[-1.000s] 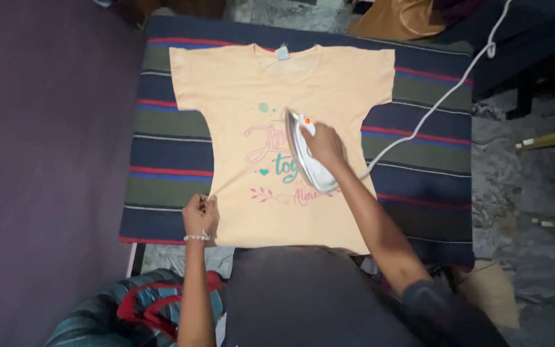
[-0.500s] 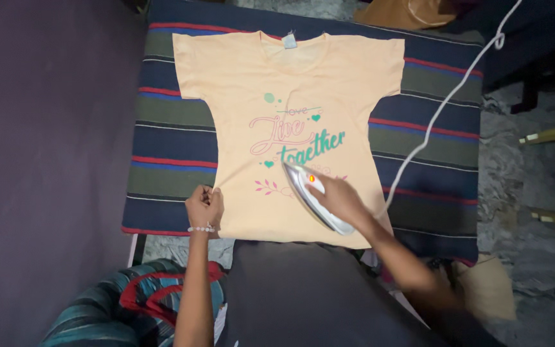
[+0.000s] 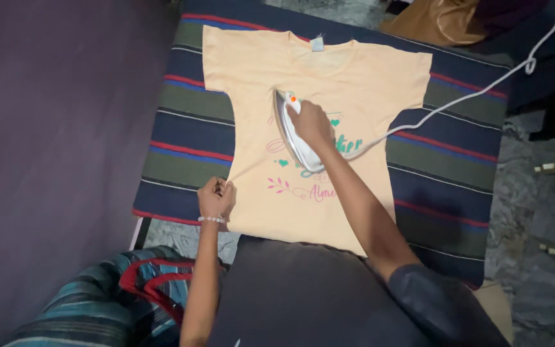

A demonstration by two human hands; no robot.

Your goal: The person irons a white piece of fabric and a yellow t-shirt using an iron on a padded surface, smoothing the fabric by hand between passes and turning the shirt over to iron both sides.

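Iron (image 3: 297, 132) is back up on the chest print of the peach shirt (image 3: 329, 71), having slid up from the hem, so the lower front is pressed. My right hand (image 3: 309, 122) grips its handle; my left hand (image 3: 216, 198) pinches the hem on the striped cloth (image 3: 181, 135).

Lighting, head view: we note dim, even room light, brightest on the peach shirt (image 3: 329, 83); corners fall dark. We see soft focus throughout, slight blur on the iron (image 3: 295, 132), no glare.
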